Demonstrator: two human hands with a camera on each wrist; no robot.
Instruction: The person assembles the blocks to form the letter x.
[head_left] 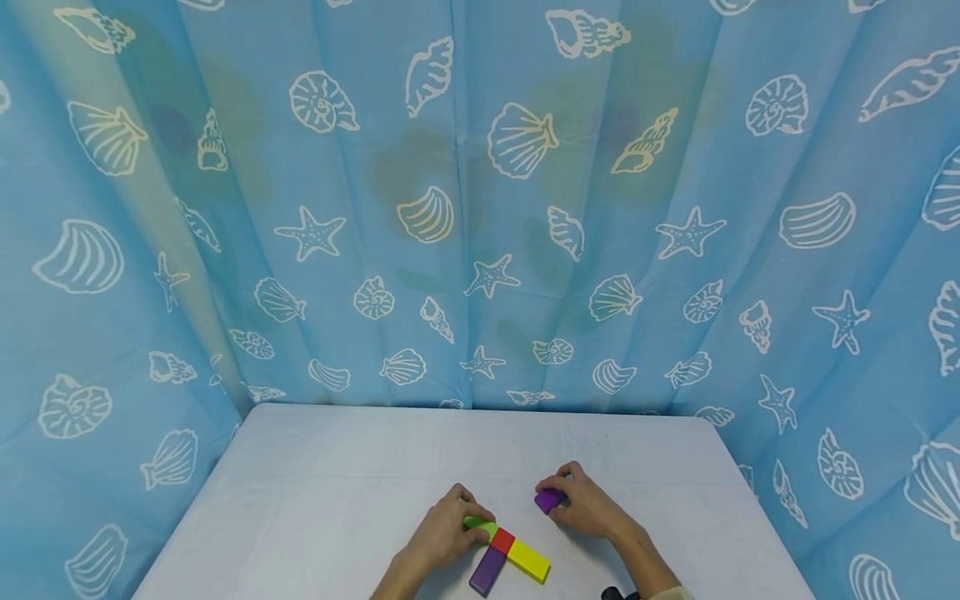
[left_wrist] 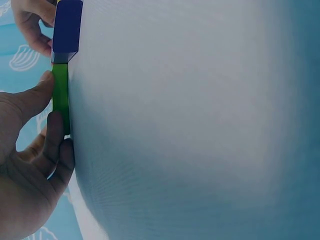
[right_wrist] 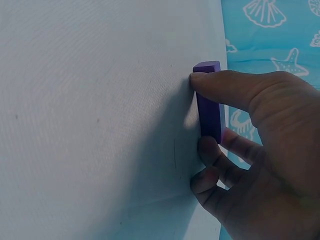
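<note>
My left hand [head_left: 441, 535] pinches a green block [head_left: 480, 525] between thumb and fingers, close over the white table. One end of the green block meets a small red block [head_left: 502, 541]. From the red piece a long yellow block [head_left: 529, 562] runs to the front right, and a long purple block [head_left: 487, 572] to the front left. To the right, apart from this group, my right hand [head_left: 591, 505] holds a second purple block [head_left: 550, 500]. In the right wrist view its thumb lies across that purple block [right_wrist: 211, 117], with fingertips around the lower end.
The white table [head_left: 337, 467] reaches back to a blue curtain [head_left: 465, 317] with white shells and starfish, which also hangs along both sides. A small black object [head_left: 612, 593] shows at the bottom edge near my right forearm.
</note>
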